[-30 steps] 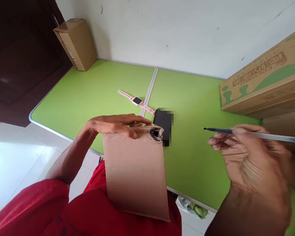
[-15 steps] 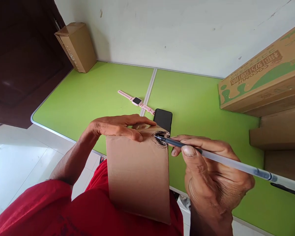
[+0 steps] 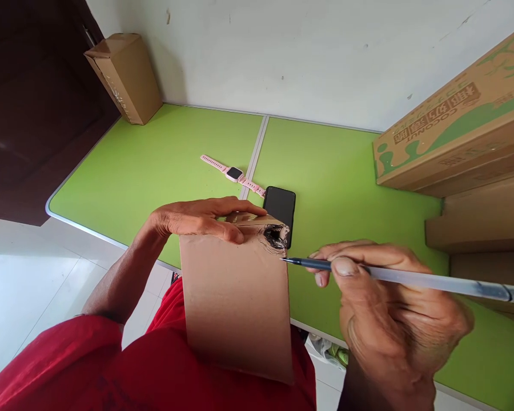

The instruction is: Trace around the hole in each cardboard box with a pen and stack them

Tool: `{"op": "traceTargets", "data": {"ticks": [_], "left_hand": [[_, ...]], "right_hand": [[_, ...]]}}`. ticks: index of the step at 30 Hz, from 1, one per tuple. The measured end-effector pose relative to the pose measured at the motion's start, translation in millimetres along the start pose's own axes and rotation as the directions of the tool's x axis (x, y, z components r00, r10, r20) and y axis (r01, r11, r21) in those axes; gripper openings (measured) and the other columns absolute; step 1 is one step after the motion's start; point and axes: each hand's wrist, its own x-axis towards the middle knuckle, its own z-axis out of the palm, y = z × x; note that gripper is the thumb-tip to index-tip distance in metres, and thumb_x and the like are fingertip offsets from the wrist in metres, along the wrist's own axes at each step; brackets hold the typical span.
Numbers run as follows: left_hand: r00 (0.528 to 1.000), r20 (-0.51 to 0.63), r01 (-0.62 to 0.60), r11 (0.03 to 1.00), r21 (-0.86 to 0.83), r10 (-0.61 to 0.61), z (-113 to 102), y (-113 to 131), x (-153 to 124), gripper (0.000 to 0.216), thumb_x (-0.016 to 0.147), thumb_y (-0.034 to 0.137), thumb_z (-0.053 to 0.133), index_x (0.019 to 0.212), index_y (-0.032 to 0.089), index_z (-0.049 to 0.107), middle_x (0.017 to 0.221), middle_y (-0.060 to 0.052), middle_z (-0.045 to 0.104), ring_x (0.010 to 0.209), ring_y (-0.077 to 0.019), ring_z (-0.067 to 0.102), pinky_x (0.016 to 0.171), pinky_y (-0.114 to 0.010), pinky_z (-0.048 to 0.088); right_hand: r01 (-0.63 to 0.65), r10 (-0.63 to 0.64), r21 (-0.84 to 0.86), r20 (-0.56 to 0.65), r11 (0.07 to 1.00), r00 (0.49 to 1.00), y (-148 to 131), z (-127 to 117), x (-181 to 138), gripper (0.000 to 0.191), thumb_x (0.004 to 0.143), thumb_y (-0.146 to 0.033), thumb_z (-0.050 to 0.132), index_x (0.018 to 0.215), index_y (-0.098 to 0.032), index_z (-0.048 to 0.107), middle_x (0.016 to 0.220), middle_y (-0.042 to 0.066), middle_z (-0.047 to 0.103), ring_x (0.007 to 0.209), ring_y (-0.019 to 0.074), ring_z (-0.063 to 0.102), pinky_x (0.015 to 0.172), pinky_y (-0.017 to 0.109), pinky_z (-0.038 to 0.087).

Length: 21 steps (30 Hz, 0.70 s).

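A brown cardboard box (image 3: 235, 302) rests against my red shirt at the table's near edge. My left hand (image 3: 205, 220) grips its top edge, thumb on the near face and fingers over the top. Dark ink scribbles (image 3: 275, 236) surround a torn hole at the box's upper right corner. In my right hand (image 3: 389, 302) a pen (image 3: 428, 279) with a clear barrel is pinched between thumb and fingers. Its tip points left, close to the box's right edge below the scribbles; whether it touches I cannot tell.
Behind the box, a black smartphone (image 3: 280, 205) and a pink smartwatch (image 3: 234, 174) lie on the green table (image 3: 325, 165). A small carton (image 3: 126, 80) stands at the back left. Larger cartons (image 3: 454, 125) occupy the right side, near the white wall.
My right hand has moved right and slightly down, drawing the pen tip away from the dark scribbles. The left hand keeps its hold on the box. The view has shifted slightly.
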Motion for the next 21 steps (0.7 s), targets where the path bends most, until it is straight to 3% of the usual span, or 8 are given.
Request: {"op": "traceTargets", "data": {"ticks": [5, 7, 8, 10, 12, 13, 17, 21], "left_hand": [[0.999, -0.009, 0.035, 0.998, -0.045, -0.036, 0.4, -4.4, -1.7, 0.072, 0.091, 0.047, 0.071, 0.158, 0.023, 0.056, 0.161, -0.009, 0.060, 0.143, -0.0340, 0.059, 0.115, -0.042, 0.052], [0.999, -0.013, 0.047, 0.997, -0.057, -0.048, 0.3, -6.3, -2.9, 0.074, 0.091, 0.046, 0.071, 0.159, 0.023, 0.054, 0.166, -0.008, 0.056, 0.150, -0.0342, 0.054, 0.120, -0.043, 0.049], [0.999, -0.013, 0.047, 0.997, -0.058, -0.048, 0.2, -6.7, -3.4, 0.074, 0.091, 0.046, 0.071, 0.159, 0.023, 0.054, 0.167, -0.008, 0.055, 0.152, -0.0344, 0.052, 0.122, -0.044, 0.049], [0.999, -0.015, 0.047, 0.998, -0.053, -0.048, 0.2, -6.4, -4.2, 0.075, 0.090, 0.048, 0.070, 0.159, 0.023, 0.053, 0.168, -0.008, 0.054, 0.153, -0.0355, 0.051, 0.123, -0.046, 0.048], [0.998, -0.024, 0.059, 0.998, -0.032, -0.060, 0.4, -4.8, -4.9, 0.076, 0.090, 0.050, 0.070, 0.158, 0.023, 0.054, 0.167, -0.009, 0.055, 0.152, -0.0373, 0.052, 0.124, -0.048, 0.047], [0.997, -0.030, 0.069, 0.997, -0.023, -0.070, 0.4, -3.9, -5.3, 0.076, 0.089, 0.051, 0.069, 0.158, 0.023, 0.054, 0.165, -0.010, 0.057, 0.151, -0.0378, 0.053, 0.124, -0.049, 0.047], [0.995, -0.038, 0.096, 0.995, -0.015, -0.096, -0.1, -3.6, -6.4, 0.075, 0.088, 0.049, 0.069, 0.158, 0.025, 0.055, 0.164, -0.007, 0.057, 0.149, -0.0371, 0.054, 0.124, -0.049, 0.047], [0.996, -0.026, 0.081, 0.996, -0.037, -0.082, -1.4, -8.0, -6.4, 0.075, 0.091, 0.049, 0.070, 0.160, 0.027, 0.054, 0.168, -0.007, 0.054, 0.153, -0.0365, 0.050, 0.125, -0.048, 0.045]], "right_hand": [[-0.082, 0.083, 0.013, -0.254, 0.997, 0.964, -1.7, -8.8, 12.2, 0.010, 0.103, -0.030, 0.075, 0.093, -0.029, 0.072, 0.085, 0.000, 0.067, 0.064, 0.0213, 0.062, 0.058, 0.037, 0.047], [-0.214, 0.177, -0.127, -0.249, 0.969, 0.952, 10.3, -20.0, 25.5, 0.021, 0.107, -0.040, 0.065, 0.089, -0.029, 0.064, 0.080, 0.000, 0.063, 0.060, 0.0220, 0.060, 0.055, 0.036, 0.045], [-0.308, 0.258, -0.295, -0.196, 0.904, 0.946, 19.7, -26.4, 33.3, 0.028, 0.109, -0.045, 0.060, 0.086, -0.029, 0.059, 0.075, 0.000, 0.060, 0.058, 0.0224, 0.058, 0.055, 0.036, 0.043], [-0.388, 0.490, -0.719, -0.074, 0.578, 0.868, 42.3, -37.1, 48.7, 0.039, 0.111, -0.046, 0.051, 0.076, -0.028, 0.049, 0.065, 0.000, 0.054, 0.059, 0.0232, 0.054, 0.059, 0.036, 0.040], [-0.339, 0.610, -0.877, -0.068, 0.341, 0.790, 65.3, -41.4, 60.2, 0.041, 0.109, -0.040, 0.054, 0.070, -0.027, 0.046, 0.062, 0.002, 0.053, 0.065, 0.0256, 0.054, 0.061, 0.036, 0.035], [-0.323, 0.641, -0.906, -0.078, 0.275, 0.764, 75.1, -40.8, 63.6, 0.041, 0.108, -0.037, 0.056, 0.069, -0.027, 0.048, 0.064, 0.004, 0.055, 0.069, 0.0274, 0.056, 0.061, 0.036, 0.033], [-0.281, 0.713, -0.953, -0.120, 0.112, 0.691, 97.1, -30.4, 63.4, 0.037, 0.111, -0.037, 0.049, 0.084, -0.020, 0.068, 0.087, 0.016, 0.072, 0.088, 0.0362, 0.070, 0.063, 0.038, 0.036], [-0.248, 0.741, -0.968, -0.134, 0.045, 0.658, 94.9, -25.4, 58.8, 0.040, 0.114, -0.038, 0.045, 0.105, -0.015, 0.077, 0.108, 0.023, 0.076, 0.103, 0.0409, 0.074, 0.073, 0.041, 0.049]]}}
